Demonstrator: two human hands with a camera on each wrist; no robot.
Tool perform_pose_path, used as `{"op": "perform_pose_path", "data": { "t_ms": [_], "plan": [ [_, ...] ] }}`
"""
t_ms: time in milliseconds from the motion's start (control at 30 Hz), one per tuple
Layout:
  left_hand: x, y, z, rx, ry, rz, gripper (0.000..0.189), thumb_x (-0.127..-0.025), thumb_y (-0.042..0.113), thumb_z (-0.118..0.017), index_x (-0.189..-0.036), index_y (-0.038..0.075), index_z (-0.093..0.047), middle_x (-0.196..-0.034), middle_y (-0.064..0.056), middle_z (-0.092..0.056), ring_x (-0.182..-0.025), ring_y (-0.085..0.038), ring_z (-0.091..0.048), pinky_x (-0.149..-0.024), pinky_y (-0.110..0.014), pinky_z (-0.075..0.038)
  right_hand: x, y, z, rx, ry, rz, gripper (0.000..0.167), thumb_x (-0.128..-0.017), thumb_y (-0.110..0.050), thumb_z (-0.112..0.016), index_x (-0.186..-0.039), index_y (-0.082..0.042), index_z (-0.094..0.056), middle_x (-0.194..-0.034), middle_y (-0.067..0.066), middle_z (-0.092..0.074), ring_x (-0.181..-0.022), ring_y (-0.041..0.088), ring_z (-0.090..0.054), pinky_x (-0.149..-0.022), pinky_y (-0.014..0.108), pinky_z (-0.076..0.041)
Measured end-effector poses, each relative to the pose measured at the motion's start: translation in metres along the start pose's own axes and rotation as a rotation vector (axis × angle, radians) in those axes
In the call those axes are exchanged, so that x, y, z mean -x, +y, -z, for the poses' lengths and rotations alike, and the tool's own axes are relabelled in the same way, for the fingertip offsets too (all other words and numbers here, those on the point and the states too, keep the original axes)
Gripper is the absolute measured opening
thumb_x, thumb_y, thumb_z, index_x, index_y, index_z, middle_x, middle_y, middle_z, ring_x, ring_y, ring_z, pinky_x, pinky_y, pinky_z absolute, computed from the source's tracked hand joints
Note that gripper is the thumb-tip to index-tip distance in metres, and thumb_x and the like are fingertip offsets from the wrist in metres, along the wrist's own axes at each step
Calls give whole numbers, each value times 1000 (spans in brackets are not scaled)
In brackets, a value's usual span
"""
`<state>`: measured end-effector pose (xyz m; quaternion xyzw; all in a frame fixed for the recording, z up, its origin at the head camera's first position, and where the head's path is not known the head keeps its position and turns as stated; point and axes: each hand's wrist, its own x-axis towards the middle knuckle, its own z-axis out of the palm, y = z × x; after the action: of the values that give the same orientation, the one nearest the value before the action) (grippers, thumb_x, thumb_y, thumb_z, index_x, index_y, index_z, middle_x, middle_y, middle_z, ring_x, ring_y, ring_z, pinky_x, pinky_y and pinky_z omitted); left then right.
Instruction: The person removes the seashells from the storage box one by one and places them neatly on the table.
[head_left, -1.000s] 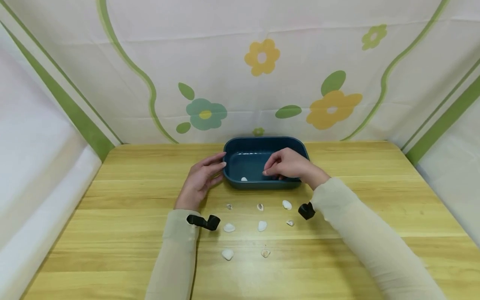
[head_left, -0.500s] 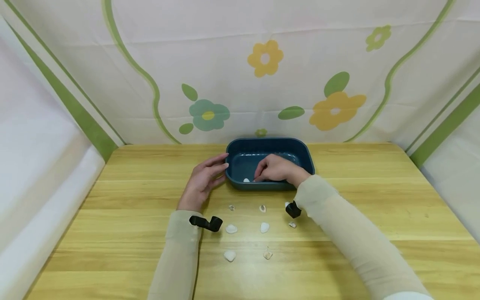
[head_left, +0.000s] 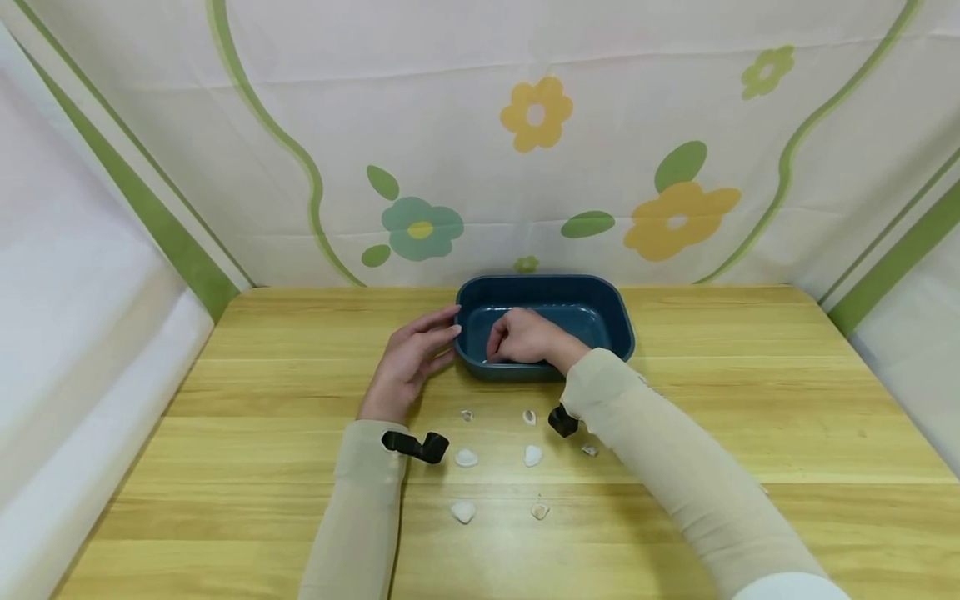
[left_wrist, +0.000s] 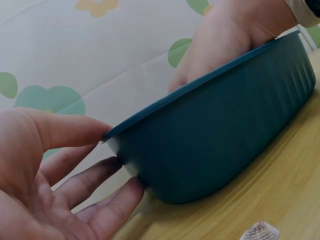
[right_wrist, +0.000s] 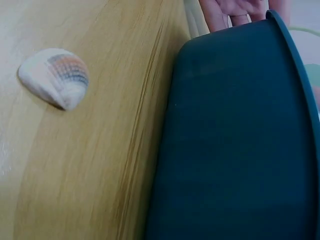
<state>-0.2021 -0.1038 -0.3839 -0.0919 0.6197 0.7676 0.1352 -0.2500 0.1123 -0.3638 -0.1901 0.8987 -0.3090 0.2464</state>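
A dark blue plastic basin (head_left: 517, 372) stands at the back of the table. My right hand (head_left: 528, 337) reaches into it, fingers curled and pinched low at the front left. A white sliver of a seashell (head_left: 485, 362) shows right at those fingertips; the rest is hidden beneath them. My left hand (head_left: 402, 364) touches the basin's left end with spread fingers. In the left wrist view its thumb (left_wrist: 82, 131) meets the rim, while other fingertips press the outer wall. The right wrist view shows the basin's outside (right_wrist: 230, 140), with a ribbed seashell (right_wrist: 56, 77) on the wood beside it.
Several seashells lie in loose rows in front of the basin, among them a white shell (head_left: 466, 457), another white shell (head_left: 463, 511) and a brownish shell (head_left: 540, 511). Behind the wooden table (head_left: 300, 500) hangs a flowered cloth (head_left: 450, 108).
My right hand has moved left inside the basin, and its fingertips now cover most of the white shell seen there before. My left hand stays at the basin's end.
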Motion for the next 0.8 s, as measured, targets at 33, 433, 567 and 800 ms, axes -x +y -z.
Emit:
{"op": "perform_pose_path", "data": {
  "t_ms": [33,433,567,800],
  "plan": [
    [0,0,0,1,1,0,44,-103,13,-73,-146,17,-69,-155,1,-62,-111,-11,-66,-88,-25,-59,0,0,0,1,2,-5,9,-98,-16,-76,-97,-13,-84,-106,2,-80,-102,19,-69,-101,38,-57],
    [-1,1,0,11,1,8,45,-103,13,-73,-148,17,-68,-157,1,-61,-111,-7,-67,-87,-24,-59,2,-1,-3,17,55,-14,8,-97,-18,-80,-95,-15,-87,-99,0,-82,-103,19,-70,-100,40,-58],
    [-1,0,0,8,-3,0,45,-103,13,-73,-148,17,-68,-157,2,-61,-110,-6,-68,-87,-24,-60,1,0,-4,29,89,-20,6,-94,-23,-85,-92,-17,-87,-94,-3,-82,-104,19,-71,-102,42,-57],
    [1,0,1,9,-5,-3,46,-103,14,-73,-148,17,-67,-158,2,-60,-115,-7,-68,-87,-23,-60,3,1,-2,-8,65,-16,7,-94,-21,-84,-94,-15,-87,-94,-1,-83,-101,18,-70,-95,37,-58]
  ]
}}
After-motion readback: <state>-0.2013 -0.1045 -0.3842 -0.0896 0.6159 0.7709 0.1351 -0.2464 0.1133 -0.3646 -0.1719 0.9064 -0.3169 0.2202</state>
